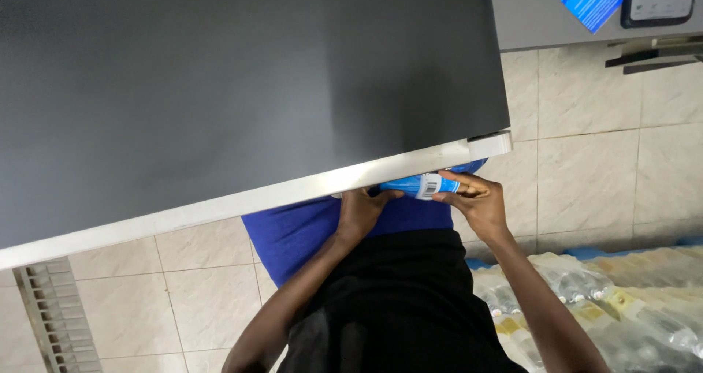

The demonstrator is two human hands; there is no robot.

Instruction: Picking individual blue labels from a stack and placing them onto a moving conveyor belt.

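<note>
Under the dark door [220, 87] edge at 3 o'clock, a blue bottle [423, 185] is gripped by right hand [476, 201] and left hand [362, 210]; likely knocked loose if bumped against the edge.

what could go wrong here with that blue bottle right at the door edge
The blue bottle is held by both hands, the left hand half hidden under the dark door; fingers could get pinched if the door swings. The grip looks like fingertips only on the right hand, so the bottle might slip onto the tiled floor or the wrapped bottle packs below.
</note>
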